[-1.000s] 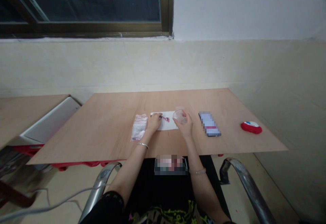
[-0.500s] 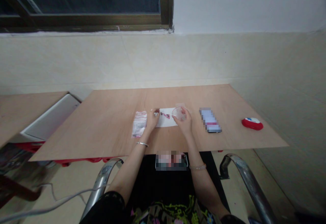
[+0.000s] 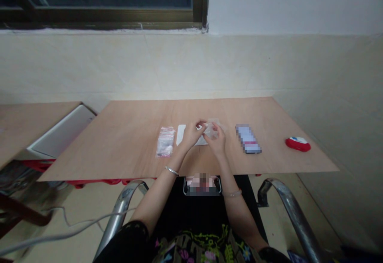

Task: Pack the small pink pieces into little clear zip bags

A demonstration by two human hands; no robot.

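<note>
My right hand (image 3: pixel 218 137) pinches a clear plastic bag (image 3: pixel 212 130) above the right part of a white sheet (image 3: pixel 180 134). My left hand (image 3: pixel 193 134) reaches across the sheet, its thumb and forefinger brought together at the bag's left side. Whatever its fingertips hold, if anything, is too small to make out. The left hand covers the middle of the sheet, where the small pink and dark pieces lay. Left of the sheet lies a stack of clear zip bags (image 3: pixel 165 141) with reddish edges.
On the wooden board (image 3: pixel 128 135) a pixelated phone (image 3: pixel 248 138) lies to the right, with a red and white object (image 3: pixel 298 144) beyond it. Another blurred phone (image 3: pixel 202 185) rests at my lap. Metal armrests (image 3: pixel 289 203) flank me, and a cable (image 3: pixel 74 231) runs at lower left.
My left hand has moved right, from the sheet's left end to the bag at my right hand. It now hides the small pieces on the sheet. The view has shifted slightly.
</note>
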